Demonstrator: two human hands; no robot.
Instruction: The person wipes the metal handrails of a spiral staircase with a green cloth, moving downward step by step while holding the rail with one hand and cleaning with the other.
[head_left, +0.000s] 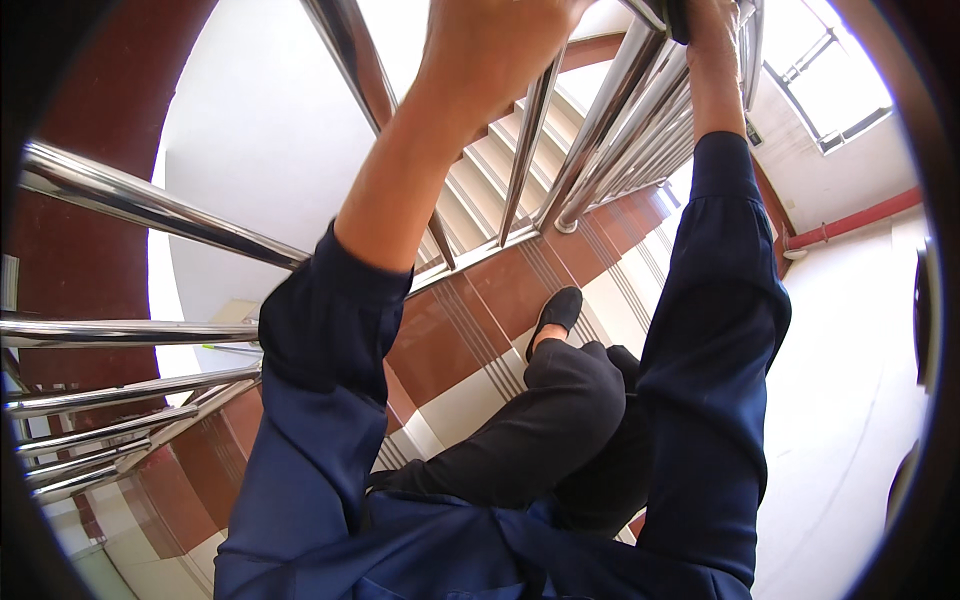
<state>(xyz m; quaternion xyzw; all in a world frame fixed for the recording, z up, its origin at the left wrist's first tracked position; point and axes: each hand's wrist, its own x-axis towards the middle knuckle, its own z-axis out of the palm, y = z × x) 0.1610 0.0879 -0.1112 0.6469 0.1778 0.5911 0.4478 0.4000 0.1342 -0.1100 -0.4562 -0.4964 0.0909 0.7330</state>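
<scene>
My left hand (499, 41) is at the top edge, in front of the stainless-steel stair railing. Its fingers are cut off by the frame, so what it holds or touches is hidden. Farther right, my right hand (711, 26) also runs out of the top of the view. Right beside it is a dark object with a shiny edge (676, 19), mostly out of frame; whether the hand grips it cannot be told. Polished railing posts (611, 127) stand between and below the two hands. Both arms reach forward in dark blue sleeves.
Brown and cream stair treads (472, 322) with grooved strips lie below, one black shoe (559, 315) on them. Steel rails (150, 206) cross the left side. Beyond the balusters is another flight of steps (517, 161). A red pipe (855, 217) runs along the white wall (832, 390), below a window (832, 75).
</scene>
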